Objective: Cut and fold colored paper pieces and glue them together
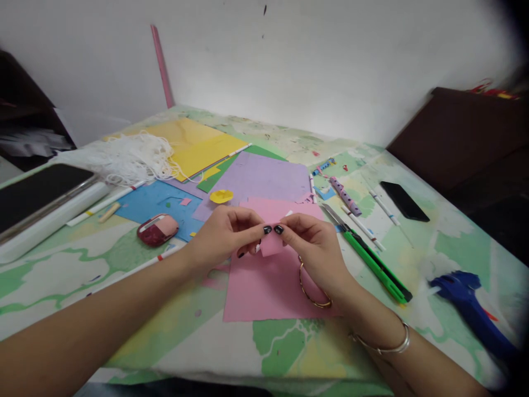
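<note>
Both thumbs nearly meet over a small piece of pink paper (271, 245). My left hand (231, 231) pinches its left side, and my right hand (312, 242) pinches its right side. A small white bit shows just above the fingers, too little of it visible to name. Under the hands lies a larger pink sheet (264, 292) on the patterned tablecloth. Right of my right hand is a green utility knife (372, 262) with its blade out. A yellow paper cup shape (221, 197) sits beyond my left hand.
Purple (264, 176), yellow (198, 146) and blue sheets (144, 207) lie behind, with tangled white string (136, 157). A maroon mouse-shaped object (157, 229) is at left. Rightward are a purple paper tube (345, 196), a phone (404, 201) and a blue-handled tool (471, 309).
</note>
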Demonstrator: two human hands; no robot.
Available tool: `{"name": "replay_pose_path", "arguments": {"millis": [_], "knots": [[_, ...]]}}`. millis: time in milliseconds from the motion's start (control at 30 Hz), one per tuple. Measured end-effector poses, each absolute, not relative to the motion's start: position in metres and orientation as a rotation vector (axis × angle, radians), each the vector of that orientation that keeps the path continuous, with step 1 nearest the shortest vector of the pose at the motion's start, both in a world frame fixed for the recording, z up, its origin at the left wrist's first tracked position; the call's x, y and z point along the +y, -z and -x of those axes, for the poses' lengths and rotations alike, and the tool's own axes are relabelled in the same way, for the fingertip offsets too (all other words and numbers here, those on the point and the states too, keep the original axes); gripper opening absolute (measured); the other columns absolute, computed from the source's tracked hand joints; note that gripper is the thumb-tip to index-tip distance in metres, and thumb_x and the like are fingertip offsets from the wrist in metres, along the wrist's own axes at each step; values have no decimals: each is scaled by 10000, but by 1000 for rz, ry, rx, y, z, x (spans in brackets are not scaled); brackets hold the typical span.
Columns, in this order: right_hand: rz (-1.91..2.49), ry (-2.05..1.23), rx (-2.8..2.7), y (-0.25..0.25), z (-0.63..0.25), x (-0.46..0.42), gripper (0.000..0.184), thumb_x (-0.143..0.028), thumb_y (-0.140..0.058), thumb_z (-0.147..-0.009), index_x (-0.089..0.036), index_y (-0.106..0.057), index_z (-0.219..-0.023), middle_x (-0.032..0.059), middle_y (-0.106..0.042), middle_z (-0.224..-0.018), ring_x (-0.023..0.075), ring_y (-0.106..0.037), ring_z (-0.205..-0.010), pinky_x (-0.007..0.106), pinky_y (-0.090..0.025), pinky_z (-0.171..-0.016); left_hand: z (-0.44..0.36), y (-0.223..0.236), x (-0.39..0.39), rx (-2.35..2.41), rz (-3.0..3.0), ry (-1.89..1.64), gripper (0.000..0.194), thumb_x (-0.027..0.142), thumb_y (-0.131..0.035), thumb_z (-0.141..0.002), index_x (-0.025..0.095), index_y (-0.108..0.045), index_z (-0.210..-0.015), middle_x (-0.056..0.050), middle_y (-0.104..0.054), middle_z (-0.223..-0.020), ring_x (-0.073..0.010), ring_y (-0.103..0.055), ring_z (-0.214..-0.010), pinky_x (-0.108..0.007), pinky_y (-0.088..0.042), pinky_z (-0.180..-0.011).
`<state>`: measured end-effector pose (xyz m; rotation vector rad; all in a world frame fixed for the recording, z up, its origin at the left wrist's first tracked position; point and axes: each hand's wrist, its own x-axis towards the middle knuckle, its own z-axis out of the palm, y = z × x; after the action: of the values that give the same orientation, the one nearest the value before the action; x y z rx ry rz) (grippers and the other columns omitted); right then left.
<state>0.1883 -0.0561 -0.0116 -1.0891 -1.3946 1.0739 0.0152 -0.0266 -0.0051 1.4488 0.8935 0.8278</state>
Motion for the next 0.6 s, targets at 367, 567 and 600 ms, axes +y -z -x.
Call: {"name": "replay_pose_path", "arguments": {"millis": [367, 567, 600], "knots": [[1104, -1081, -1436, 9, -186, -60, 68, -229, -620, -793, -163, -625, -778, 3, -606, -734, 105, -543, -682, 241, -433, -627, -17, 2, -30, 898, -1598, -855, 136, 218, -625, -783, 145, -651, -671, 29, -574, -516, -51, -509, -458, -128, -352, -405], [1046, -1065, -1591, 7, -191, -59, 119, -249, -567, -842, -173, -617, -765, -6, -580, -714, 101, -513, -672, 240, -412, -623, -16, 1, -30, 848, -1610, -761, 143, 229, -626, -776, 152, -660, -660, 27, -567, -493, -60, -502, -446, -144, -353, -413], [1039, -1063, -1612, 6, -192, -58, 116, -246, -560, -846, -174, -621, -778, -3, -588, -725, 103, -518, -681, 243, -414, -632, -15, 1, -30, 845, -1589, -756, 150, 233, -624, -777, 153, -663, -656, 24, -565, -489, -63, -499, -445, -147, -350, -410]]}}
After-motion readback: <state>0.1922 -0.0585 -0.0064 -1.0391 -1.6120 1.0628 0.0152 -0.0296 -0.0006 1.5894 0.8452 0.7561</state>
